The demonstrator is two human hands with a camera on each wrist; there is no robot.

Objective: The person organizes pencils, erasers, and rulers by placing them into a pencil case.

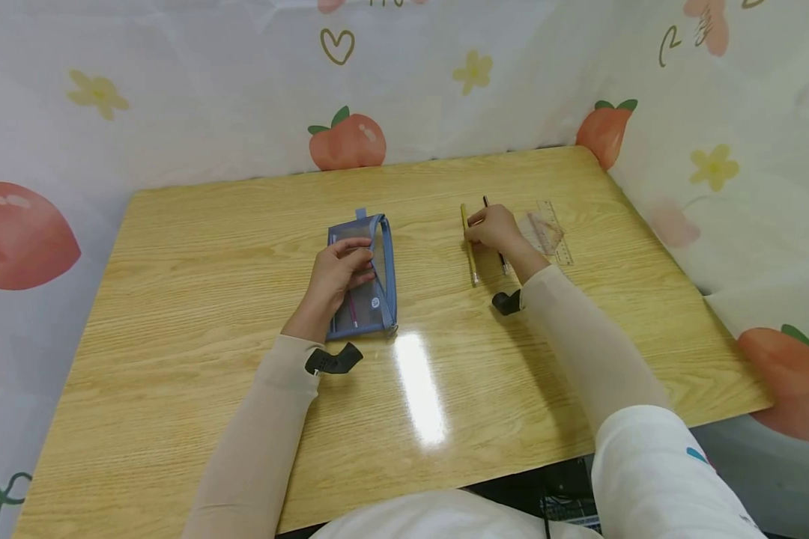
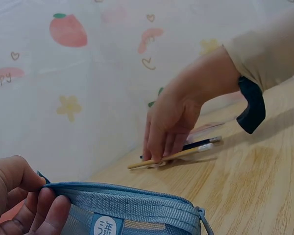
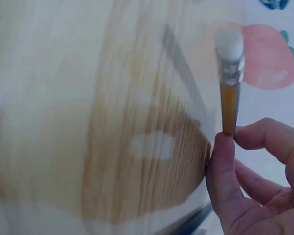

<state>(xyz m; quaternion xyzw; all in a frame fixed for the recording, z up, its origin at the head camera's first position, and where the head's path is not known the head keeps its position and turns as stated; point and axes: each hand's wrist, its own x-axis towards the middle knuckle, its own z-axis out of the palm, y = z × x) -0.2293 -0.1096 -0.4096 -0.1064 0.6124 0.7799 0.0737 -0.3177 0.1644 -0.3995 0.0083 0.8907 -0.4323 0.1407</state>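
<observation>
My left hand pinches the upper edge of a blue mesh zip pencil case, which gapes along its right side. Through the mesh a thin pink stick shows inside. A round white label marks the case near its zip in the left wrist view. To the right, my right hand pinches a yellow pencil between thumb and finger. Its white eraser and metal band face up in the right wrist view. A black pencil lies beside it, partly hidden under my hand.
Clear plastic rulers lie on the wooden table, just right of my right hand. Fruit-patterned cloth walls the back and sides. A bright light reflection crosses the front of the tabletop.
</observation>
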